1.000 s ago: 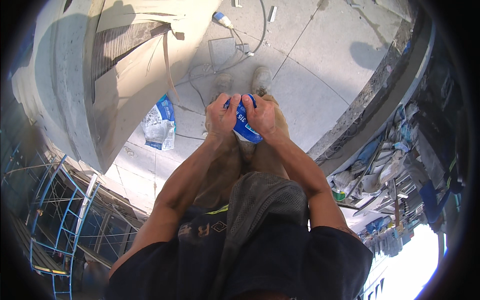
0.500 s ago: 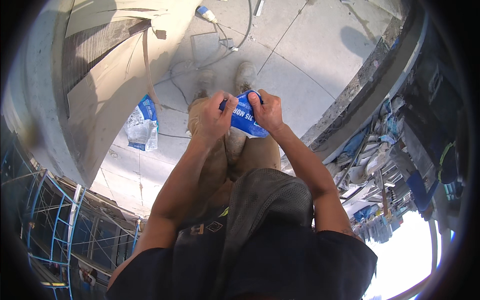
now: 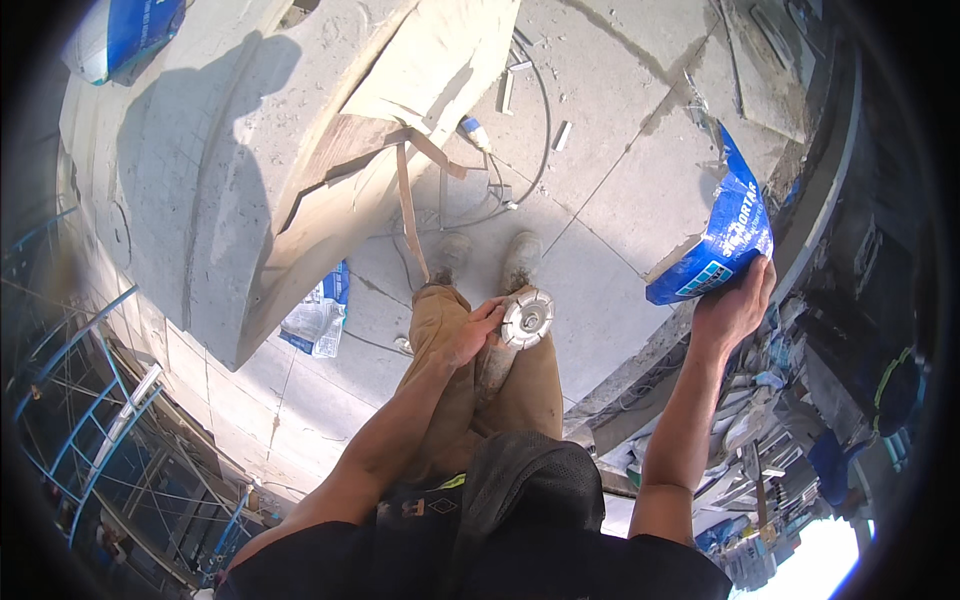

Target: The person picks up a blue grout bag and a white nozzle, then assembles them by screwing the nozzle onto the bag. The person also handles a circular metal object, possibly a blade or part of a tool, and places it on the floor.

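So the person's right hand (image 3: 733, 308) is reaching well out to the right, fingers closing around the bottom edge of a torn blue bag (image 3: 722, 245), which is hanging out over the pale floor (image 3: 610, 165) with its ragged edge showing. Left hand (image 3: 472, 337) is staying in close over the trousers (image 3: 430, 335), fingers bending in against a dusty power tool, right beside its round metal disc (image 3: 528, 318). Fingertips are partly hiding there, so can't tell how tightly they're gripping. The tool's body is lying between the thighs, disc facing up. Dusty boots (image 3: 522, 262) are standing just past it, a cable (image 3: 547, 140) is looping beyond those, and another crumpled blue and white bag (image 3: 318, 318) is lying off to the left, near a big pale block (image 3: 200, 190)
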`<state>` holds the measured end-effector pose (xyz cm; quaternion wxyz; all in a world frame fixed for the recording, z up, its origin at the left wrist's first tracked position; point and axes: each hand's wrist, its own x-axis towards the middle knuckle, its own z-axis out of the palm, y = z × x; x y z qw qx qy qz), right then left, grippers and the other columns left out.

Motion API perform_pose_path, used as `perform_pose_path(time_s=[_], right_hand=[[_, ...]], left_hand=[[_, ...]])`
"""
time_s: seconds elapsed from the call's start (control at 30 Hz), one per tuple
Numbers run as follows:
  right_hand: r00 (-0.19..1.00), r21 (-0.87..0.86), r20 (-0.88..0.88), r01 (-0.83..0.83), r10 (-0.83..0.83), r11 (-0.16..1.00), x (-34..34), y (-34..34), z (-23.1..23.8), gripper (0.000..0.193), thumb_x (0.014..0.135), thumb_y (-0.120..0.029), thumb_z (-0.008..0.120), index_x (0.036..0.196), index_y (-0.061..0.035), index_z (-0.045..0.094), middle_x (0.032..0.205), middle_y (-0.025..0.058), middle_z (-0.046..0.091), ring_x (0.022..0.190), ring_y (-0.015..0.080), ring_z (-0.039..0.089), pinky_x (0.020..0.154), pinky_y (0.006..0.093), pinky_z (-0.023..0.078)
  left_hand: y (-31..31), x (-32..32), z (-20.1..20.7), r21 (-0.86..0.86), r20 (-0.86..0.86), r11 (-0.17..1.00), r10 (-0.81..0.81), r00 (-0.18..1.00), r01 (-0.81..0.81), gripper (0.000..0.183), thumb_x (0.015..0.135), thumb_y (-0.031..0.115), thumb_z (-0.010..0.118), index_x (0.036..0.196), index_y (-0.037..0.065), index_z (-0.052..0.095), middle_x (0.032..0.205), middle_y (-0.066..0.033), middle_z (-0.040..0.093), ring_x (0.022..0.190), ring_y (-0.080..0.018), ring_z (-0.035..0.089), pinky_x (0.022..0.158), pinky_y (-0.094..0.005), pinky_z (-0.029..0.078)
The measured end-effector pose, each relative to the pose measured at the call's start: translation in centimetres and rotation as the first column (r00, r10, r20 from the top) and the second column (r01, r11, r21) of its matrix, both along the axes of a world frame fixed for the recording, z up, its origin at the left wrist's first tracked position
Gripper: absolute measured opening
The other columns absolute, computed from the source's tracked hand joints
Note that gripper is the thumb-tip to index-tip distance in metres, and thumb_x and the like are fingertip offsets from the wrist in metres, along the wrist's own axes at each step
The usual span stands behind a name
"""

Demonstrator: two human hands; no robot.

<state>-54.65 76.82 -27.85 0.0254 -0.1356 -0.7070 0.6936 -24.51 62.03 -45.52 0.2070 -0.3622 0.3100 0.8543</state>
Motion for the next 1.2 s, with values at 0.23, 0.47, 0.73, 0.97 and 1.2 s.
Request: perform_pose_path(time_s=[0.23,0.47,0.73,0.97,1.2], right_hand=[[0.748,0.027,-0.420,-0.556,0.515,0.830,-4.0,-23.2,15.1,0.036,0.099,-0.030,0.055,0.112,0.0031,0.057,0.091,0.0142,0.068,0.074,0.0157,0.066,0.069,0.0294,0.055],[0.596,0.616,-0.585,-0.116,0.550,0.780,-7.4,-30.5,15.9,0.056,0.094,-0.038,0.054,0.119,0.0125,0.052,0.110,0.0312,0.062,0.106,0.0396,0.061,0.091,0.0411,0.048],[0.546,0.508,0.514,-0.816,0.662,0.278,11.6,-7.4,-5.0,0.018,0.085,-0.017,0.068,0.092,-0.0003,0.067,0.078,0.0124,0.070,0.072,0.0196,0.068,0.070,0.0319,0.054],[0.560,0.551,0.490,-0.793,0.668,0.261,21.2,-1.5,-12.5,0.013,0.082,-0.011,0.069,0.087,-0.0005,0.063,0.084,0.0165,0.065,0.073,0.0306,0.065,0.067,0.0386,0.052],[0.649,0.465,0.460,-0.757,0.605,0.459,22.7,-1.7,-11.6,0.021,0.075,-0.002,0.070,0.094,-0.0055,0.063,0.099,0.0137,0.062,0.094,0.0368,0.059,0.080,0.0432,0.050]], left_hand=[[-1.3,2.8,0.7,0.018,-0.082,0.999,-0.041,0.996,0.043,0.077,0.083,0.010,0.070,0.147,0.006,0.028,0.126,-0.0075,0.053,0.115,-0.0158,0.051,0.097,-0.0290,0.040],[1.8,0.4,0.4,-0.213,-0.131,0.957,-0.227,0.965,0.196,0.101,0.071,0.008,0.080,0.150,0.008,0.016,0.132,-0.0135,0.049,0.124,-0.0235,0.047,0.103,-0.0334,0.038],[1.9,3.0,0.0,-0.382,0.008,0.909,-0.178,0.984,0.168,0.096,0.068,0.004,0.082,0.146,0.005,0.025,0.129,-0.0115,0.051,0.122,-0.0222,0.048,0.104,-0.0338,0.038],[0.9,3.2,1.7,-0.259,0.006,0.955,-0.148,0.989,0.145,0.097,0.064,0.012,0.084,0.145,0.007,0.030,0.133,-0.0161,0.047,0.126,-0.0266,0.045,0.105,-0.0363,0.037],[0.5,2.9,2.2,-0.253,0.000,0.955,-0.160,0.987,0.155,0.093,0.067,0.005,0.080,0.145,0.005,0.030,0.128,-0.0125,0.051,0.118,-0.0227,0.050,0.101,-0.0333,0.041]])
